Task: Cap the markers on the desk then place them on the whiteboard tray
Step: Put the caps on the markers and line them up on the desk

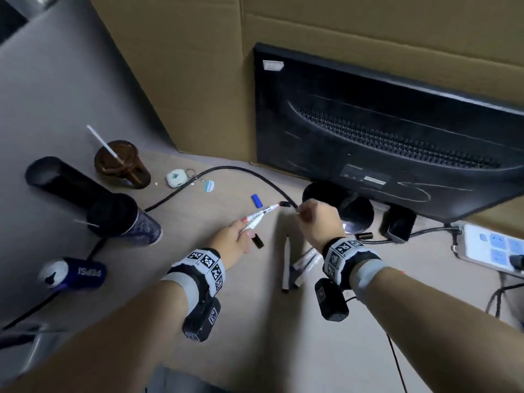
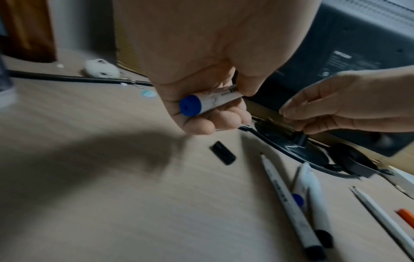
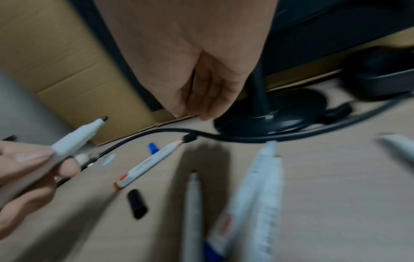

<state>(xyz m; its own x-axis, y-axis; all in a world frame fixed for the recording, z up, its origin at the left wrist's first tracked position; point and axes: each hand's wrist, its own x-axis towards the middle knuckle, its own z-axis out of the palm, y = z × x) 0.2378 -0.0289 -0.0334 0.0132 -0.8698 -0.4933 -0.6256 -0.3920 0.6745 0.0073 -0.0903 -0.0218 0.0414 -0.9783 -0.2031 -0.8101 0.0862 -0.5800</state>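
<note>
My left hand (image 1: 243, 231) grips an uncapped white marker (image 2: 210, 102) with a blue end plug; its dark tip (image 3: 104, 118) points up and away. A red-tipped marker (image 3: 147, 164) lies on the desk, its nib against the black cable (image 3: 224, 137). My right hand (image 1: 302, 214) hovers over that cable with fingers (image 3: 201, 106) close together and nothing visible between them. A black cap (image 1: 258, 241) lies just below my left hand, a blue cap (image 1: 256, 200) beyond it. Several more uncapped markers (image 1: 286, 262) lie under my right wrist. No whiteboard tray is in view.
A black monitor (image 1: 382, 137) on a round stand (image 1: 354, 214) rises behind the hands, with cardboard (image 1: 198, 80) at the back. Another black cap (image 1: 364, 236) and a power strip (image 1: 490, 245) lie to the right. A coffee cup (image 1: 122, 165), dark tumbler (image 1: 122, 219) and Pepsi can (image 1: 76, 272) stand left.
</note>
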